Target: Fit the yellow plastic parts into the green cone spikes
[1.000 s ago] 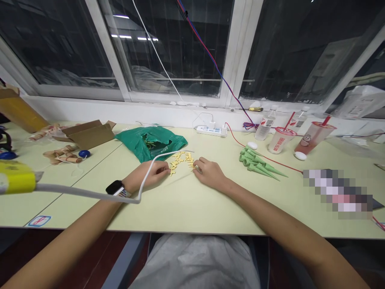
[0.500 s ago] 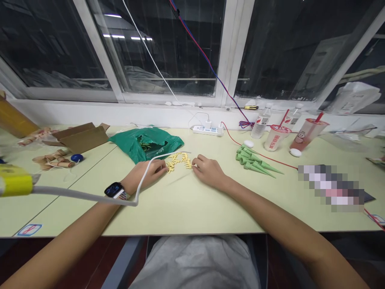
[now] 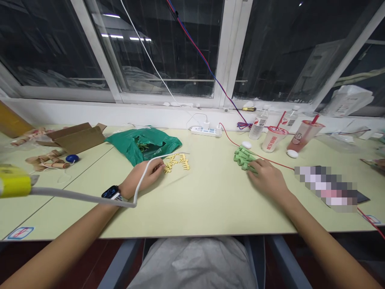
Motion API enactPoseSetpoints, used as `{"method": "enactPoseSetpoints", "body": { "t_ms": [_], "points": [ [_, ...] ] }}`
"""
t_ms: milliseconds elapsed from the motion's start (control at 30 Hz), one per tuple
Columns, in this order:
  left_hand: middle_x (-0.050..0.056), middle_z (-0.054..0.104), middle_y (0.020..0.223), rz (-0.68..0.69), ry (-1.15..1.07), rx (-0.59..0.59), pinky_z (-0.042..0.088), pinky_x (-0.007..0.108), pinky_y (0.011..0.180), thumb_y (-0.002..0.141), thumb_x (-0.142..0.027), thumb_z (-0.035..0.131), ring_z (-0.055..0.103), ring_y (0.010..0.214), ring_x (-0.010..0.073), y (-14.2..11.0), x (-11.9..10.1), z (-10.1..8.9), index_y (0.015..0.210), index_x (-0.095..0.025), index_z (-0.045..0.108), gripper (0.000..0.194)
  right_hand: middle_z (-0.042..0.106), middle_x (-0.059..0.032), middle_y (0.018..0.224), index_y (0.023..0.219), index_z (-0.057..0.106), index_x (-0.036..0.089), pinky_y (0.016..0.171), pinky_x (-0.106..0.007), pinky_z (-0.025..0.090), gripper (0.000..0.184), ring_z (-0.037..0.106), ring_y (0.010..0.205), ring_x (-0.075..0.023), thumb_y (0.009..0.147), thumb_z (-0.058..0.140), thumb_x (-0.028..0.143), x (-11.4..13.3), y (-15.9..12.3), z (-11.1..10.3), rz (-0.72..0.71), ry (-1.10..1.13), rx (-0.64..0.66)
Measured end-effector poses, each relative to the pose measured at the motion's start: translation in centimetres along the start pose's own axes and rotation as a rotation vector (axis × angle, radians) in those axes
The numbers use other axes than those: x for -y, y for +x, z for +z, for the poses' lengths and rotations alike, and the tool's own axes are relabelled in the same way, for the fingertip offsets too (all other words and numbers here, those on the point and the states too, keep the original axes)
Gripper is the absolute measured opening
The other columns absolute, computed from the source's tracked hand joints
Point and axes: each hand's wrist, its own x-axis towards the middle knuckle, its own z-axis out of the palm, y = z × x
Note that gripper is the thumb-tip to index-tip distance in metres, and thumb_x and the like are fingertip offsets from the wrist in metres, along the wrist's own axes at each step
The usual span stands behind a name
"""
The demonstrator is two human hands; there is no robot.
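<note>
Several green hollow plastic cones [image 3: 240,157] lie in a bundle on the right part of the table. My right hand [image 3: 268,178] is over their narrow ends, fingers curled down onto them and covering the tips. Left of centre, small yellow toothed plastic pieces [image 3: 184,161] lie in a loose group, some of them in a row. At their left edge rests my left hand [image 3: 146,176], with a watch on the wrist. Its fingers are bent and pressed together beside the nearest yellow pieces; what may be between the fingertips is hidden.
A green plastic bag [image 3: 144,142] lies open behind the left hand. A grey cable [image 3: 90,195] crosses in front of the left forearm. Behind the cones stand drink cups [image 3: 273,139] and bottles [image 3: 258,125]. A cardboard box [image 3: 80,138] and wooden toys [image 3: 49,160] lie at left.
My right hand has left the yellow pieces and moved right onto the green cones. My left hand stays beside the yellow pieces. The view has shifted slightly.
</note>
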Motion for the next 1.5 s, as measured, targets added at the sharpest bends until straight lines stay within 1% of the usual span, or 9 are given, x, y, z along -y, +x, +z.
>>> {"method": "enactPoseSetpoints", "body": {
  "t_ms": [200, 500, 733, 900, 1067, 1167, 1300, 1400, 1500],
  "points": [
    [0.003, 0.067, 0.080, 0.014, -0.044, -0.016, 0.038, 0.030, 0.066, 0.102, -0.041, 0.040, 0.059, 0.071, 0.0205, -0.3, 0.0, 0.0, 0.091, -0.022, 0.061, 0.031, 0.073, -0.0111, 0.103, 0.107, 0.067, 0.025, 0.081, -0.046, 0.052, 0.020, 0.063, 0.103, -0.0320, 0.093, 0.053, 0.025, 0.8, 0.2, 0.4, -0.038, 0.058, 0.034],
    [0.002, 0.066, 0.081, 0.021, -0.065, -0.014, 0.038, 0.031, 0.068, 0.104, -0.040, 0.039, 0.058, 0.072, 0.0195, -0.2, -0.1, 0.1, 0.091, -0.022, 0.061, 0.031, 0.073, -0.0094, 0.101, 0.114, 0.067, 0.025, 0.076, -0.040, 0.051, 0.025, 0.065, 0.103, -0.0298, 0.090, 0.058, 0.028, 1.1, 0.3, 0.4, 0.026, 0.135, 0.088],
    [0.006, 0.070, 0.091, 0.149, -0.116, 0.060, 0.040, 0.033, 0.072, 0.104, -0.037, 0.038, 0.064, 0.081, 0.0220, -1.5, -4.3, 0.0, 0.092, -0.021, 0.063, 0.032, 0.075, -0.0059, 0.091, 0.114, 0.071, 0.025, 0.073, -0.039, 0.054, 0.031, 0.068, 0.079, -0.0238, 0.086, 0.062, 0.036, 1.5, 0.3, -0.5, 0.148, 0.587, 0.128],
    [0.002, 0.070, 0.081, 0.169, -0.360, 0.091, 0.045, 0.033, 0.069, 0.101, -0.041, 0.050, 0.065, 0.073, 0.0208, -1.8, -8.4, 1.6, 0.130, -0.026, 0.058, 0.033, 0.077, -0.0068, 0.092, 0.111, 0.071, 0.023, 0.078, -0.038, 0.057, 0.030, 0.072, 0.084, -0.0230, 0.086, 0.066, 0.039, 5.0, 1.8, -1.0, 0.181, 0.966, 0.158],
    [0.009, 0.071, 0.112, 0.051, -0.862, 0.059, 0.056, 0.033, 0.073, 0.091, -0.047, 0.069, 0.070, 0.086, 0.0207, 2.0, -10.0, 3.4, 0.136, -0.026, 0.054, 0.052, 0.076, -0.0064, 0.089, 0.099, 0.068, 0.020, 0.081, -0.036, 0.057, 0.030, 0.073, 0.087, -0.0222, 0.082, 0.075, 0.044, 10.6, 4.9, -0.3, 0.193, 1.305, 0.190],
    [0.011, 0.073, 0.106, -0.007, -1.048, 0.076, 0.060, 0.036, 0.077, 0.086, -0.052, 0.074, 0.072, 0.090, 0.0237, 4.9, -9.5, 3.5, 0.126, -0.021, 0.066, 0.051, 0.075, -0.0052, 0.086, 0.092, 0.066, 0.020, 0.078, -0.034, 0.056, 0.030, 0.072, 0.084, -0.0215, 0.079, 0.076, 0.044, 13.5, 7.2, 0.6, 0.164, 1.441, 0.177],
    [0.008, 0.071, 0.096, -0.094, -1.096, -0.070, 0.060, 0.036, 0.079, 0.082, -0.052, 0.078, 0.070, 0.087, 0.0224, 6.8, -7.2, 2.6, 0.116, -0.017, 0.074, 0.049, 0.072, -0.0034, 0.086, 0.090, 0.065, 0.021, 0.079, -0.033, 0.055, 0.024, 0.070, 0.084, -0.0203, 0.084, 0.071, 0.043, 16.8, 9.7, 2.0, 0.172, 1.474, 0.064],
    [0.001, 0.060, 0.074, -0.111, -1.003, -0.183, 0.059, 0.033, 0.074, 0.076, -0.048, 0.083, 0.064, 0.075, 0.0181, 7.0, -4.9, 1.6, 0.111, -0.018, 0.078, 0.046, 0.073, -0.0038, 0.094, 0.093, 0.065, 0.021, 0.084, -0.033, 0.053, 0.017, 0.068, 0.090, -0.0192, 0.093, 0.057, 0.036, 19.1, 10.3, 2.8, 0.178, 1.373, 0.021],
    [0.001, 0.058, 0.075, -0.107, -1.044, -0.242, 0.058, 0.031, 0.068, 0.075, -0.049, 0.084, 0.061, 0.073, 0.0170, 6.8, -2.6, 0.9, 0.111, -0.018, 0.079, 0.047, 0.072, -0.0034, 0.099, 0.094, 0.065, 0.022, 0.089, -0.034, 0.050, 0.011, 0.062, 0.098, -0.0205, 0.093, 0.054, 0.023, 21.5, 10.0, 3.2, 0.034, 1.114, 0.042]
  ]
}}
